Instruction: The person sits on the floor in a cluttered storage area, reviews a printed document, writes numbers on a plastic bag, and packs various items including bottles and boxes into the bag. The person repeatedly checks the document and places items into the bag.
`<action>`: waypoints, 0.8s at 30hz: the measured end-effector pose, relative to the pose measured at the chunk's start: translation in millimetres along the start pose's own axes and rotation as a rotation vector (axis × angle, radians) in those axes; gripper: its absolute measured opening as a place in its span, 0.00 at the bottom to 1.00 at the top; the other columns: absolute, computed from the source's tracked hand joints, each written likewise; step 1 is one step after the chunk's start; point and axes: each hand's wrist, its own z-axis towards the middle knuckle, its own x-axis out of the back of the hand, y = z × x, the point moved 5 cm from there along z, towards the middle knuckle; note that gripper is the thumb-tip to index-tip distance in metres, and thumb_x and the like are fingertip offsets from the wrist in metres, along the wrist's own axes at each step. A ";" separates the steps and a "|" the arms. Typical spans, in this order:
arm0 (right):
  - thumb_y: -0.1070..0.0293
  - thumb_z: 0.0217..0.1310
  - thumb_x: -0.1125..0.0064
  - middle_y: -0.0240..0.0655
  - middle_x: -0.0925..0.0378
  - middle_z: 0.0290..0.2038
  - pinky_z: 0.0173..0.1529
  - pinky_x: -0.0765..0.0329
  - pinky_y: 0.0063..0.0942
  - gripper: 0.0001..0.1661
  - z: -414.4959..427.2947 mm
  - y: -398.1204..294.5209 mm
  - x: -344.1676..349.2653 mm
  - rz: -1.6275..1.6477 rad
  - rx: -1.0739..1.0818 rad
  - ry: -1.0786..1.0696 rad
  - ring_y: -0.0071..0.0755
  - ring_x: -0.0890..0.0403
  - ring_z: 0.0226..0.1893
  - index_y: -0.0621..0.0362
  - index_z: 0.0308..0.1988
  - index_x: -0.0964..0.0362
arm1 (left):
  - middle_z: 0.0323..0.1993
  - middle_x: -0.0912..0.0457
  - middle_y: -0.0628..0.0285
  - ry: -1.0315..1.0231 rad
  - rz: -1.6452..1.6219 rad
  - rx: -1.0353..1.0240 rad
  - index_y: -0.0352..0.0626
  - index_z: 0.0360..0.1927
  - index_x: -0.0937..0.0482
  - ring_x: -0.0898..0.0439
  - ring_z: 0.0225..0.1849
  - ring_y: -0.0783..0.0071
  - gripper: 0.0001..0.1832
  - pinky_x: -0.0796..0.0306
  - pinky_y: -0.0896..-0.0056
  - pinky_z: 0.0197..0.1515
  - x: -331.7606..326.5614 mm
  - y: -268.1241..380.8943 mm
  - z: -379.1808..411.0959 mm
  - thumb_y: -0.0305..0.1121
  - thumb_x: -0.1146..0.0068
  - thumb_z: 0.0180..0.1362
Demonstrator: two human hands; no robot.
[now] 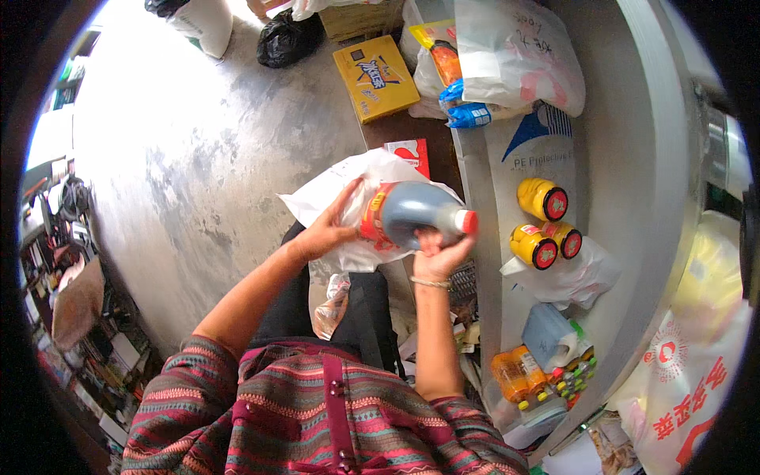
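Observation:
A large plastic jug of dark liquid (415,208), with a red cap and a red-and-yellow label, lies tilted sideways above my lap. My right hand (442,254) grips it by the handle near the neck. Around its base and behind it spreads a thin white plastic bag (350,178). My left hand (331,230) presses the bag against the jug's labelled end, thumb and fingers spread around it. The jug's base is hidden by the bag and hand.
To the right, a grey ledge holds jars of yellow fruit (537,199), a white bag (570,273), a blue-grey jug (549,332) and orange bottles (516,374). Ahead are a yellow carton (377,77), a black bag (290,38) and a large white bag (510,53). Clutter lines the left.

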 end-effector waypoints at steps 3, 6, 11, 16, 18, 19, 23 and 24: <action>0.32 0.55 0.65 0.20 0.50 0.06 0.21 0.39 0.20 0.34 39.9 59.1 23.6 0.024 -0.016 0.029 0.18 0.51 0.06 0.48 0.15 0.41 | 0.69 0.55 0.60 -0.102 0.038 -0.073 0.44 0.68 0.57 0.53 0.68 0.71 0.50 0.58 0.74 0.65 -12.9 3.9 -0.3 0.13 0.55 0.36; 0.34 0.56 0.65 0.21 0.48 0.06 0.22 0.39 0.20 0.32 71.0 83.7 30.3 -0.047 0.040 0.087 0.19 0.49 0.06 0.49 0.17 0.39 | 0.68 0.54 0.59 -0.025 0.071 -0.090 0.42 0.68 0.58 0.54 0.68 0.70 0.50 0.62 0.74 0.66 -5.4 17.1 13.4 0.15 0.56 0.34; 0.42 0.58 0.63 0.25 0.34 0.17 0.17 0.39 0.17 0.24 142.2 91.1 71.9 -0.111 0.095 0.058 0.19 0.38 0.11 0.51 0.31 0.33 | 0.66 0.45 0.58 0.016 0.358 -0.118 0.39 0.66 0.48 0.47 0.67 0.69 0.44 0.58 0.73 0.66 48.1 -9.1 62.4 0.11 0.63 0.37; 0.41 0.59 0.67 0.29 0.37 0.14 0.31 0.29 0.31 0.26 182.9 90.8 98.4 -0.183 0.232 0.070 0.25 0.36 0.15 0.53 0.31 0.36 | 0.56 0.30 0.58 -0.054 0.571 -0.048 0.46 0.60 0.35 0.33 0.58 0.68 0.37 0.40 0.73 0.58 51.8 -62.2 104.8 0.10 0.61 0.41; 0.44 0.61 0.69 0.33 0.31 0.21 0.40 0.28 0.37 0.25 203.5 98.1 124.7 -0.190 0.250 0.038 0.28 0.30 0.21 0.54 0.36 0.36 | 0.55 0.28 0.56 -0.023 0.652 -0.032 0.48 0.60 0.35 0.31 0.57 0.68 0.36 0.38 0.73 0.57 47.7 -76.7 121.8 0.11 0.59 0.43; 0.44 0.61 0.69 0.33 0.31 0.23 0.41 0.29 0.36 0.26 207.3 102.5 130.3 -0.164 0.227 0.059 0.29 0.29 0.22 0.55 0.37 0.36 | 0.55 0.28 0.56 0.003 0.693 -0.018 0.49 0.60 0.35 0.30 0.56 0.68 0.36 0.38 0.73 0.57 49.2 -84.9 127.1 0.12 0.58 0.44; 0.44 0.60 0.70 0.34 0.28 0.30 0.46 0.32 0.34 0.29 217.0 117.4 141.1 -0.113 0.162 0.105 0.34 0.25 0.28 0.57 0.42 0.35 | 0.47 0.24 0.51 0.120 0.668 -0.146 0.53 0.57 0.32 0.25 0.48 0.53 0.33 0.32 0.65 0.50 56.6 -103.4 144.4 0.16 0.54 0.44; 0.44 0.60 0.70 0.34 0.28 0.31 0.47 0.33 0.34 0.29 219.0 121.4 147.8 -0.107 0.152 0.112 0.35 0.25 0.29 0.58 0.42 0.35 | 0.46 0.24 0.50 0.131 0.700 -0.145 0.52 0.56 0.32 0.25 0.48 0.52 0.32 0.32 0.64 0.50 57.3 -108.9 150.3 0.16 0.54 0.44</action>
